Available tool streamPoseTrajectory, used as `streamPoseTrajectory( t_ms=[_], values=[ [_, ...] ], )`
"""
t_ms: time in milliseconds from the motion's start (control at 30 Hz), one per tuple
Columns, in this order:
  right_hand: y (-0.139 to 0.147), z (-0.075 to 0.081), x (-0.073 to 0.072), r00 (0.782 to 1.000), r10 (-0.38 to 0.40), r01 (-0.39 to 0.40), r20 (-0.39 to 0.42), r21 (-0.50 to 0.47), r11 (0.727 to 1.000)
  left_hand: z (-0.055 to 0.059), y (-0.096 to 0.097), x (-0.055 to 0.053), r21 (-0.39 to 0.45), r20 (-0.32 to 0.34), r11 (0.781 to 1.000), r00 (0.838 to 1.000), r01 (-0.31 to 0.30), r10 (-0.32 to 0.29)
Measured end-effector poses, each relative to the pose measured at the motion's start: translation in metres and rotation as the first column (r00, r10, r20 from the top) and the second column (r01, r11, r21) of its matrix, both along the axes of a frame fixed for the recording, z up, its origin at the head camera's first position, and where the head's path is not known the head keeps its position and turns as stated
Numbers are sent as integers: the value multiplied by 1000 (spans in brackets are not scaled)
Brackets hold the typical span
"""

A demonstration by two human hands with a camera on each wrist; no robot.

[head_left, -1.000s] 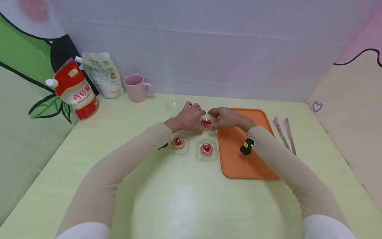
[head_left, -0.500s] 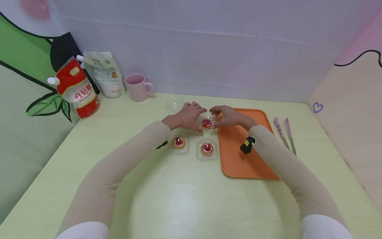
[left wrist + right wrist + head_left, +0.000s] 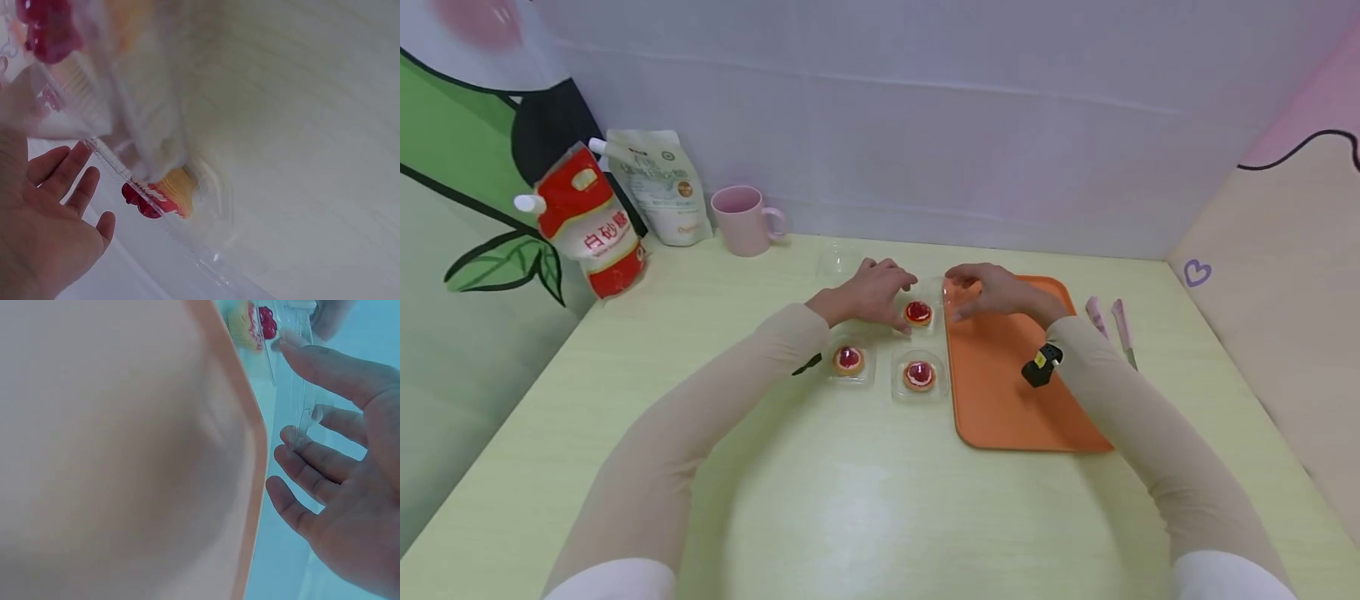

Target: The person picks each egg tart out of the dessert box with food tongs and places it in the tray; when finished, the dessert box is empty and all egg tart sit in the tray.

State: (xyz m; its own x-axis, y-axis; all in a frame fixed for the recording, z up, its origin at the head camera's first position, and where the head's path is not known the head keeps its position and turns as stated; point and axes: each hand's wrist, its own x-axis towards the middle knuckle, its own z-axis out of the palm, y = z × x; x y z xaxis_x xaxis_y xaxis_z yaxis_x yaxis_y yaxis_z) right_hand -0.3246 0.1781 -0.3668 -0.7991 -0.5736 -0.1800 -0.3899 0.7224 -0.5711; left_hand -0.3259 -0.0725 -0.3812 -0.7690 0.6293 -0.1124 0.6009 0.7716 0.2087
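My left hand [image 3: 871, 297] lies beside the left edge of the rear clear plastic box [image 3: 928, 325], fingers loosely extended and holding nothing. In that box sits a small tart [image 3: 917, 313] topped with red fruit. Over the tray's left edge, my right hand [image 3: 992, 293] holds a thin clear plastic lid [image 3: 300, 394] between thumb and fingertips, as the right wrist view shows. Nearer to me are two more fruit tarts in clear boxes, a left tart [image 3: 848, 360] and a right tart [image 3: 919, 376].
The orange tray [image 3: 1015, 400] lies under my right forearm. Two pink-handled utensils [image 3: 1122, 321] lie right of it. At the back stand a pink mug [image 3: 741, 221], a red sugar pouch [image 3: 597, 225], a white pouch [image 3: 658, 192] and another clear plastic piece [image 3: 838, 260].
My right hand has moved right, away from the rear tart, carrying the clear lid toward the tray. The left hand has stayed almost in place.
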Motion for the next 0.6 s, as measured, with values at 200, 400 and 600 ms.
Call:
streamPoseTrajectory(
  t_ms=[200, 400, 600],
  values=[
    [9, 5, 3, 1000, -15, 15, 7, -45, 999, 2, 1, 3, -21, 0, 1000, 1000, -19, 19],
    [8, 6, 3, 1000, -4, 5, 15, -67, 998, 2, 2, 5, -28, 13, 999, 999, -41, 41],
    [5, 8, -2, 1000, 4, -2, 22, -122, 993, 2, -1, 2, -8, 15, 999, 999, -39, 39]
  ],
)
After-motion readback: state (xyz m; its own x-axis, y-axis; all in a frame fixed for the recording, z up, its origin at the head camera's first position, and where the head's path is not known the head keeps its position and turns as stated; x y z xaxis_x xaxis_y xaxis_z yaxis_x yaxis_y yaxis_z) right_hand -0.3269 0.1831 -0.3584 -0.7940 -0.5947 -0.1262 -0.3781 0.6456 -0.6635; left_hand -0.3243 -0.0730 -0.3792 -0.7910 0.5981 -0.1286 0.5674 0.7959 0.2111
